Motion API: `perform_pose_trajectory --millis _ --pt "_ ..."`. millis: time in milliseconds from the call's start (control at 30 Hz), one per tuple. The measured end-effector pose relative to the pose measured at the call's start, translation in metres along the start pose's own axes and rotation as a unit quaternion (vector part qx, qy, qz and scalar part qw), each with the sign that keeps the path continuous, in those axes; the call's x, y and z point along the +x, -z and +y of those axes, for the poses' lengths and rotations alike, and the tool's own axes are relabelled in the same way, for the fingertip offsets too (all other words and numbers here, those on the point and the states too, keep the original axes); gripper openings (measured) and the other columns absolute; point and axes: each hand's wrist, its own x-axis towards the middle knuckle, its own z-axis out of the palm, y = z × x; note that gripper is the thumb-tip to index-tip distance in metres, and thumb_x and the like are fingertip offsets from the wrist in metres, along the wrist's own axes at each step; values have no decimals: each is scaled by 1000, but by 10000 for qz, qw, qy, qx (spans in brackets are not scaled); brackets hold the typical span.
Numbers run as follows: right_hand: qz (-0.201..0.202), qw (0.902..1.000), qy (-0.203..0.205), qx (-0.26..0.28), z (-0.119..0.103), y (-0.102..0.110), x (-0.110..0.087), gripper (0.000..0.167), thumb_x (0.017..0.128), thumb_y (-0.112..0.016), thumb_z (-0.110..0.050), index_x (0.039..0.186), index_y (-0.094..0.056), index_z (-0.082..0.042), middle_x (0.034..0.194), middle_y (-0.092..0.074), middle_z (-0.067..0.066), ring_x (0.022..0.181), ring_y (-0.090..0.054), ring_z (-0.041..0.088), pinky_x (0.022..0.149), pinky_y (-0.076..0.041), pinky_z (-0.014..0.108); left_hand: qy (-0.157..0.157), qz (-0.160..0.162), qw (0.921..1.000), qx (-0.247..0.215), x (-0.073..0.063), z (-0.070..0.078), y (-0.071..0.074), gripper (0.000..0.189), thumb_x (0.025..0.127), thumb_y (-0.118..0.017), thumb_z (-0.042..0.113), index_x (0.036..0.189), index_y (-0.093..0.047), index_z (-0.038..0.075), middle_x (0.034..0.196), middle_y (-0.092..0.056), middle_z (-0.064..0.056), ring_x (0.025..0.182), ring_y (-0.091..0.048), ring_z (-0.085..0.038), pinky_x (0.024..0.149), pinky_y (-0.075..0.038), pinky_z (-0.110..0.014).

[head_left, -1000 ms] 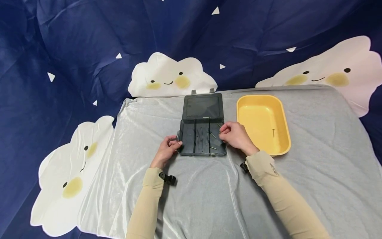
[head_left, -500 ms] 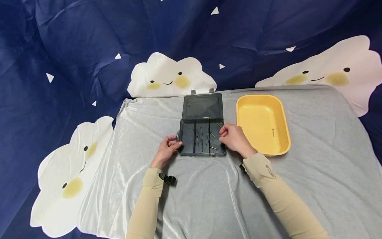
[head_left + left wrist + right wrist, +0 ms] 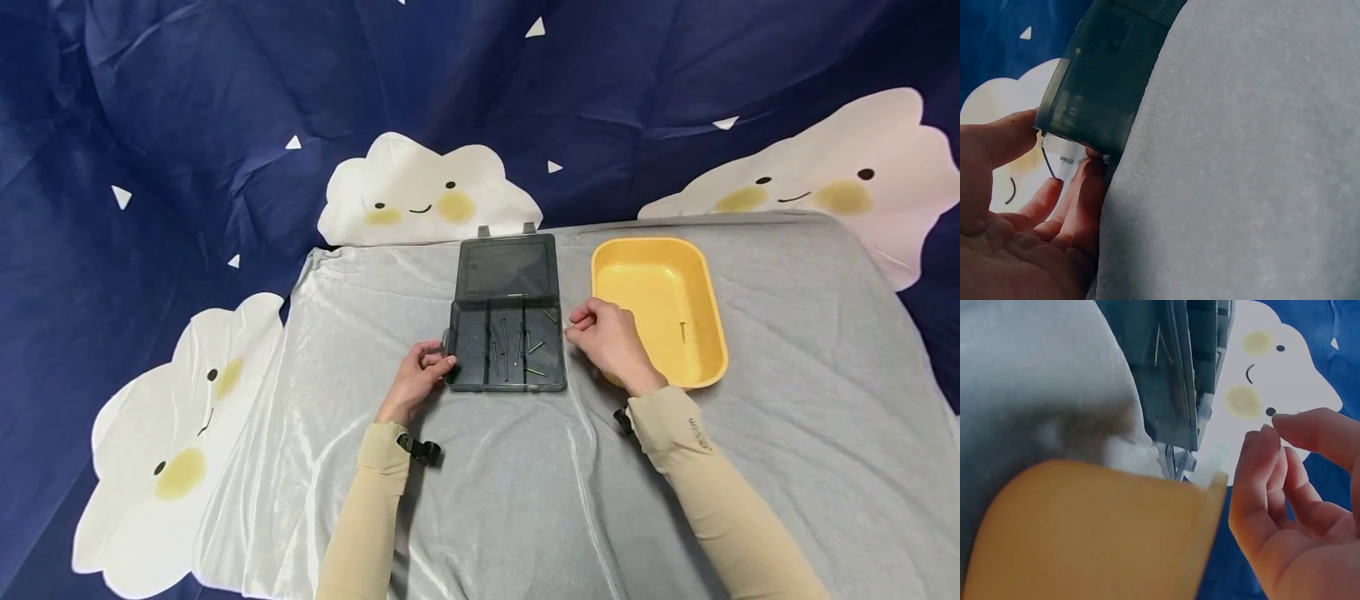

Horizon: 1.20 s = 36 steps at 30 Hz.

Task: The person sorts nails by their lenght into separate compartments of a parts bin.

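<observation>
A dark, see-through compartment box (image 3: 468,329) lies with its lid (image 3: 507,268) folded back. My left hand (image 3: 415,379) holds its left side, the thumb at the rim and the other fingers lower against the box, as the left wrist view shows. Several small brass-coloured screws (image 3: 535,372) lie in the right compartment, and several long dark screws (image 3: 506,340) in the middle one. Just off the box's right edge is my right hand (image 3: 611,335), its fingers loosely bent and thumb near the index fingertip. Nothing shows between those fingertips in the right wrist view.
A yellow tray (image 3: 718,317) stands to the right of the box, partly behind the right hand, with one screw (image 3: 682,332) in it. Grey cloth (image 3: 510,483) covers the table. A dark blue curtain with clouds (image 3: 431,192) hangs behind.
My right hand has moved right, away from the box's right compartment, where one more small screw now shows. The left hand stays at the box's left side.
</observation>
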Motion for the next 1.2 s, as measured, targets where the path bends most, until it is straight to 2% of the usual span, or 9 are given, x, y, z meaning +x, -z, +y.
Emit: perform_pose_trajectory --millis 367,667,800,967,1100,1200 --pt "271 9996 -24 -63 7 13 -1 12 83 -62 -14 90 -66 -5 84 -71 11 78 -65 24 74 -46 32 50 17 10000 5 -1 1 -1 47 89 -68 11 130 -47 2 94 -65 -3 73 -56 -9 65 -47 -23" --pt "298 9987 -195 -367 26 34 -5 15 86 -60 -15 95 -65 -3 90 -69 14 84 -63 29 79 -44 36 70 24 10000 6 -2 1 1 47 89 -68 12 130 -47 3 93 -65 -1 72 -56 -7 66 -46 -23" --pt "93 9974 -422 -572 36 44 -8 25 86 -58 -18 103 -63 0 102 -65 20 96 -59 35 86 -43 44 66 10 10000 2 -2 0 1 46 90 -68 11 130 -47 2 92 -65 0 72 -56 -6 65 -46 -23" --pt "-299 9921 -782 -937 50 53 -8 42 87 -55 -21 117 -55 8 119 -51 30 112 -46 45 98 -37 53 71 0 10000 -26 0 -1 1 46 90 -68 11 130 -47 3 91 -65 2 72 -56 -6 65 -46 -23" --pt "-489 9873 -948 -1181 58 58 -6 49 89 -52 -22 123 -50 14 122 -44 36 115 -40 49 101 -34 56 41 -9 10000 36 1 -1 0 47 89 -68 11 131 -47 2 91 -64 1 72 -56 -6 66 -46 -24" --pt "-650 9815 -1006 -1496 62 61 -5 52 89 -52 -23 120 -49 18 118 -43 38 111 -40 51 97 -36 57 52 -62 10000 38 -1 3 -1 49 90 -68 12 132 -46 1 92 -63 0 73 -55 -7 67 -46 -24"
